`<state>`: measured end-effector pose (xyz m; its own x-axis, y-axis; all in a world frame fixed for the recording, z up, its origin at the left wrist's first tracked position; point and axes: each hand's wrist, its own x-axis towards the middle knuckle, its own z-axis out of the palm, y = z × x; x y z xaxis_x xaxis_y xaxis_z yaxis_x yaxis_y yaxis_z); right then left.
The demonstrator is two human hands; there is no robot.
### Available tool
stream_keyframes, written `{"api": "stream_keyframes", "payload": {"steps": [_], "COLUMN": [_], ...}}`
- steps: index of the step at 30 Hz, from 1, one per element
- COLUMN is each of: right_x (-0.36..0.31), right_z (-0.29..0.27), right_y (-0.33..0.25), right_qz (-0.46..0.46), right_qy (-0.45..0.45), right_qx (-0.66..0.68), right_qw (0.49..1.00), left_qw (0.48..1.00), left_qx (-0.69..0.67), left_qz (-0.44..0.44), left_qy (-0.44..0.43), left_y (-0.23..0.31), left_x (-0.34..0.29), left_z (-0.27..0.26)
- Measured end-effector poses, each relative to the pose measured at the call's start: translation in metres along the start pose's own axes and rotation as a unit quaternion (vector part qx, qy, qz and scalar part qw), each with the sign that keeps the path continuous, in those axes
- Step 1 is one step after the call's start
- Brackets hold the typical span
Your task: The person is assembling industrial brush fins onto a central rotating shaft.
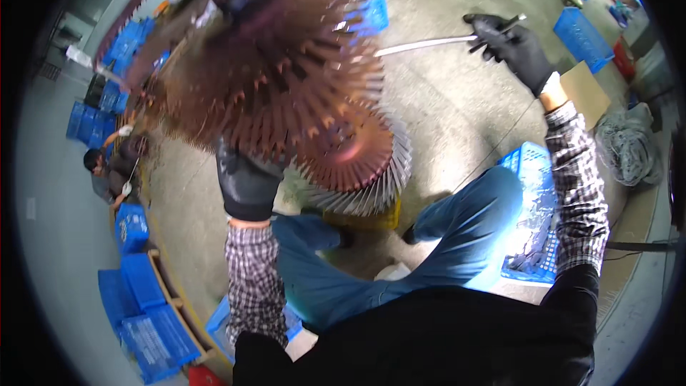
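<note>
A large rusty-brown stack of slotted metal discs [264,93] with many radial fins fills the upper left, partly smeared by motion. My left hand [246,182], in a black glove, reaches up to its near edge; the fins hide its fingers. Gripped in my black-gloved right hand [511,50] is a T-handled metal rod [429,46], its dark crossbar jutting past the fingers. The pale shaft stretches left to the discs, where its tip is hidden. Below stand a smaller copper-coloured finned disc [350,150] and a grey finned ring [368,202].
Under the ring shows a yellow crate [389,219] between my feet. A blue crate [529,171] stands by my right leg, with a cardboard piece [586,93] and clear plastic wrap [629,143] beyond. Blue boxes [157,336] line the left wall, where another person [107,179] sits working.
</note>
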<state>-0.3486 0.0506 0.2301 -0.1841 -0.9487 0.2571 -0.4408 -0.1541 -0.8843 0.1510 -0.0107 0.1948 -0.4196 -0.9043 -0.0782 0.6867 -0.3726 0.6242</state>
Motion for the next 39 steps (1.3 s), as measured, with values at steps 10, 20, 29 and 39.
{"api": "stream_keyframes", "payload": {"steps": [10,20,29,39], "right_x": [-0.036,-0.062,-0.084,-0.089], "right_z": [0.003,0.022,0.035,0.038], "right_y": [-0.023,0.0,0.028,0.04], "right_qz": [-0.078,-0.184,-0.179,-0.197], "right_qy": [-0.041,-0.035,-0.006,0.008], "right_qx": [-0.144,-0.195,-0.208,-0.231], "right_qw": [0.986,0.963,0.962,0.953], "left_qw": [0.97,0.995,0.989,0.989], "left_qx": [-0.166,0.057,0.071,0.071], "left_qz": [-0.107,-0.045,-0.077,-0.077], "left_qy": [-0.14,0.066,0.107,0.1], "left_y": [-0.013,-0.028,-0.043,-0.053], "left_x": [0.02,0.025,0.016,0.025], "left_z": [-0.079,-0.07,-0.08,-0.09]}}
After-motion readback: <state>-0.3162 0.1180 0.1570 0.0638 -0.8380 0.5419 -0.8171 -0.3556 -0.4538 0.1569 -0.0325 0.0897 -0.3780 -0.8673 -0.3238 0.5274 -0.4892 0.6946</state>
